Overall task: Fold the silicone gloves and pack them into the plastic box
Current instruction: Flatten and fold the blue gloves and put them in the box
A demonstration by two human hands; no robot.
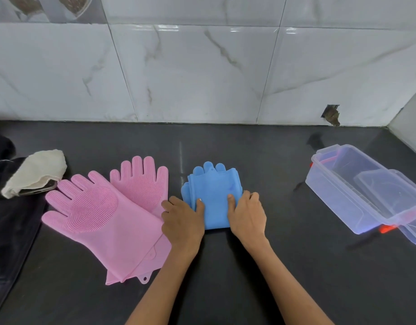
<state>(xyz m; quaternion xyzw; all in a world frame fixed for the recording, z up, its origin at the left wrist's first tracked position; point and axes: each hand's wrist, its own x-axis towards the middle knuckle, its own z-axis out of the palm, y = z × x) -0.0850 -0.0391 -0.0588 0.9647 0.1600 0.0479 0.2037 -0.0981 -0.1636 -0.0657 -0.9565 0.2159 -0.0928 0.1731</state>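
1. Left hand & right hand each grasp one side of the folded blue gloves, thumbs on top, fingers curled round the side edges. Prob. to keep the springy silicone from unfolding, and to lift the bundle as one piece.
2. Blue bundle lies on the table between both hands, fingertips of the gloves pointing away from the person, cuffs folded over them.
3. Just beside the left hand, on its outer side: pink gloves, flat, unfolded, one overlapping the other. Likely next in the queue, within easy reach.
4. Well apart from the right hand, on its outer side: plastic box, clear, no lid on, opening up, so ready to take the bundle. Nothing packed in it yet, as far as I can tell.
5. Beyond the pink pair: a cream cloth over some object.
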